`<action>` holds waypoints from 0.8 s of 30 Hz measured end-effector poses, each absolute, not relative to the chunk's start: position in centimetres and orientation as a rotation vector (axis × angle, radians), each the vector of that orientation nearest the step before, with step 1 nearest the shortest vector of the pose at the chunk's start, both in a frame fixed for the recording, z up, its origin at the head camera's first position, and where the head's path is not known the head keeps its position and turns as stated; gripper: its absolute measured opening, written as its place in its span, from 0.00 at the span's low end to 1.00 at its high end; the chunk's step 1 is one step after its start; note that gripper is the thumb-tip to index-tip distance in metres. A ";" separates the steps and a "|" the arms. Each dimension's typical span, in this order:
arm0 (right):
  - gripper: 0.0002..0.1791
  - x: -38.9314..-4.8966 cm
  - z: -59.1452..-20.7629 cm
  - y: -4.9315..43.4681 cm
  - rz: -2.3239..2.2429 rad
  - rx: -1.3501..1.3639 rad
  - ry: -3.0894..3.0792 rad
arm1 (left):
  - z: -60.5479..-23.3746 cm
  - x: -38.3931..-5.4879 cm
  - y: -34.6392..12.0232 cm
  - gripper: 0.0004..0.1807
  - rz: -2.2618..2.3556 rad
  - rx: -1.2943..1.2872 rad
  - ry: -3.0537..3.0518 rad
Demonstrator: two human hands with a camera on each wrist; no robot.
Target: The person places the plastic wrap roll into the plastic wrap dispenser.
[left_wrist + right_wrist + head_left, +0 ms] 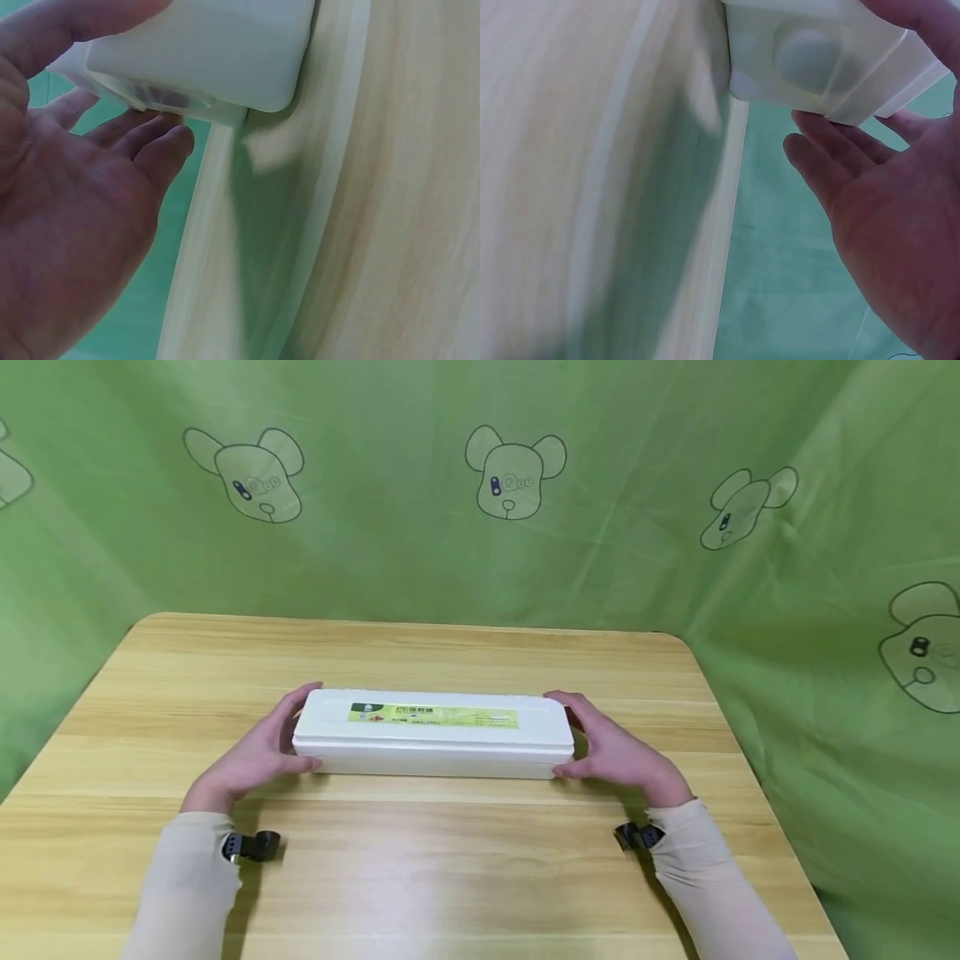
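Note:
A long white cling film box [432,756] with a yellow-green label [433,715] on its lid lies crosswise at the middle of the table. The lid is down. My left hand [258,756] grips its left end, thumb on the near side and fingers round the far side. At the right end, my right hand [618,750] holds it the same way. In the left wrist view, the box's end [202,52] sits between thumb and fingers, apart from the palm. The right wrist view shows a round mark on the other end [810,56]. The inside of the box is hidden.
The wooden table [450,860] has rounded far corners. A green curtain [390,560] printed with bear heads hangs behind it and along the sides. Small black cameras [262,846] are strapped at both wrists, over light sleeves [187,885].

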State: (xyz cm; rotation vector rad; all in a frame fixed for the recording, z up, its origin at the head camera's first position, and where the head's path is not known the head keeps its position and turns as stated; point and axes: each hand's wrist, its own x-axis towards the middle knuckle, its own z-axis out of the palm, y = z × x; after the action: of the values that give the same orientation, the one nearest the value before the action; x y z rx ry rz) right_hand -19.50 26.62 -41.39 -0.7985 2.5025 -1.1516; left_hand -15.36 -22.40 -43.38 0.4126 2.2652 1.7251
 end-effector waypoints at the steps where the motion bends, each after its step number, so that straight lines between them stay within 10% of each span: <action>1: 0.58 -19.5 -41.4 26.6 -1.147 -0.794 2.508 | -43.4 -15.4 -22.4 0.61 1.724 0.413 2.264; 24: 0.53 -19.6 -41.3 26.4 -1.032 -0.798 2.580 | -43.4 -15.4 -22.3 0.56 1.673 0.394 2.323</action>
State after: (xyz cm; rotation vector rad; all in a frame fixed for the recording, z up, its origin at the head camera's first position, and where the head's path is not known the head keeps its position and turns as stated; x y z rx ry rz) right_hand -19.63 26.44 -41.28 -0.7980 2.5796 -1.0321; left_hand -15.42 -22.34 -43.36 0.3939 2.3228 1.6730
